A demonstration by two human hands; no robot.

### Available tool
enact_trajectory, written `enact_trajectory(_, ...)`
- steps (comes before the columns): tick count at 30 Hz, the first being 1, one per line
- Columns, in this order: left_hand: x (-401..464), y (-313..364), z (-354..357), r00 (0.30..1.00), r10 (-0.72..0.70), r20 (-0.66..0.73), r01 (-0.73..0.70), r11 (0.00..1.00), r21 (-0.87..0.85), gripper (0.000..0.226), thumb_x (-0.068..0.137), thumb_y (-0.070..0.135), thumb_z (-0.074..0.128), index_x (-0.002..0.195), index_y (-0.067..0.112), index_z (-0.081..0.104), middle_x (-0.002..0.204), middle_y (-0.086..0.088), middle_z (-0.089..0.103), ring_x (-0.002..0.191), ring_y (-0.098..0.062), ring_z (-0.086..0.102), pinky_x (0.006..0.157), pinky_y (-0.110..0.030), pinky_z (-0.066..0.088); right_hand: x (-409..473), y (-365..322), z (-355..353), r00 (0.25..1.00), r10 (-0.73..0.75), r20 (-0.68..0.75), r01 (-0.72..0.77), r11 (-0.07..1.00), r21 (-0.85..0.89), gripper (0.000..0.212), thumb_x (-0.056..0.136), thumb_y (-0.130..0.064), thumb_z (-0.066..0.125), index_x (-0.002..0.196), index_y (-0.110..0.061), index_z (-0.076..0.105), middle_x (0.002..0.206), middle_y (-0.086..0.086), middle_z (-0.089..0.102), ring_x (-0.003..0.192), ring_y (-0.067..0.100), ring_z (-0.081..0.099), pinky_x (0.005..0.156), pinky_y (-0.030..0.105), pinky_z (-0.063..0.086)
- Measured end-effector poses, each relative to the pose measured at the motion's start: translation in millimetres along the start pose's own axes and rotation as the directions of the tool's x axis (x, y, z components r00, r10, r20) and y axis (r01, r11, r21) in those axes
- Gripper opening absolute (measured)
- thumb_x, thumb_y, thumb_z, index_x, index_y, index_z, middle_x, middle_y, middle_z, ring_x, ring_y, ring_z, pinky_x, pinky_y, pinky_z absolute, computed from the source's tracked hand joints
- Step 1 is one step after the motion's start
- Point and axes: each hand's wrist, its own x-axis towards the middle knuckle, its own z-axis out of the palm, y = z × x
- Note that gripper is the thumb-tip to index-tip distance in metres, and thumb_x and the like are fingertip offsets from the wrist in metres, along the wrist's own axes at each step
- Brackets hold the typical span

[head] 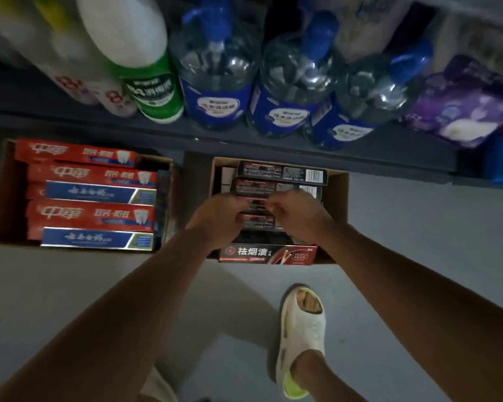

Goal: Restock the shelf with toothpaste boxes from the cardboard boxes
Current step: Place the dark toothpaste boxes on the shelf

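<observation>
Grey concrete floor [404, 256] is what we're standing on, with a dark bottom shelf [230, 137] running across the top of our view. On that shelf we've got white bottles [111, 39], one with a green label, three big clear water jugs [291, 82] with blue caps, and a purple pack [465, 103] off to the right.

Two open cardboard boxes sit on the floor right in front of the shelf. The left box [3, 198] is stuffed with red and blue toothpaste boxes [90, 195]. The right box [336, 184] holds black toothpaste boxes [282, 172], and one black-and-red one [267, 253] leans at its near edge.

Both our hands are down in that right box. Our left hand [218, 213] and right hand [296, 210] have fingers curled onto a black box between them, though it's a bit blurry so we can't tell exactly how tight. Our sandal [299, 338] is near the bottom.
</observation>
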Motion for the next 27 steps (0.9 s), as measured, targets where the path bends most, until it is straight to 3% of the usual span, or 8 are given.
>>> enact_trajectory(6,34,-29,28,0.989,0.144,-0.038,-0.137,0.98,0.141,0.017,0.09,0.02,0.056,0.103,0.021,0.067,0.105,0.002,0.064,0.098,-0.016,0.06,0.083,-0.031,0.048,28,24,21,0.985,-0.107,-0.137,0.108,0.994,-0.001,0.019,0.096,-0.015,0.049,0.097,-0.014,0.068,0.094,0.007,0.07,0.085,0.02,0.064,0.08,0.037,0.052)
enact_trajectory(12,49,-41,30,0.951,0.295,-0.09,-0.272,0.94,0.206,0.022,0.089,0.017,0.06,0.109,0.019,0.068,0.109,0.002,0.061,0.097,-0.015,0.059,0.088,-0.036,0.051,38,39,31,0.961,-0.247,-0.123,0.229,0.963,-0.143,0.016,0.093,-0.015,0.052,0.092,-0.014,0.068,0.086,0.001,0.069,0.078,0.016,0.062,0.077,0.038,0.052)
enact_trajectory(17,65,-37,9,0.909,0.407,-0.091,-0.373,0.891,0.257,0.024,0.09,0.018,0.061,0.113,0.017,0.068,0.108,0.004,0.062,0.088,-0.006,0.055,0.086,-0.026,0.049,31,52,29,0.943,-0.317,-0.105,0.287,0.93,-0.228,0.016,0.094,-0.022,0.053,0.097,-0.017,0.069,0.088,-0.002,0.071,0.079,0.015,0.064,0.077,0.038,0.051)
enact_trajectory(27,58,-18,14,0.895,0.44,-0.067,-0.399,0.86,0.318,0.024,0.089,0.023,0.063,0.113,0.021,0.067,0.105,0.005,0.067,0.087,-0.009,0.06,0.084,-0.03,0.053,19,47,26,0.943,-0.315,-0.105,0.277,0.92,-0.276,0.018,0.093,-0.022,0.056,0.101,-0.016,0.07,0.091,-0.001,0.072,0.082,0.014,0.065,0.08,0.037,0.051)
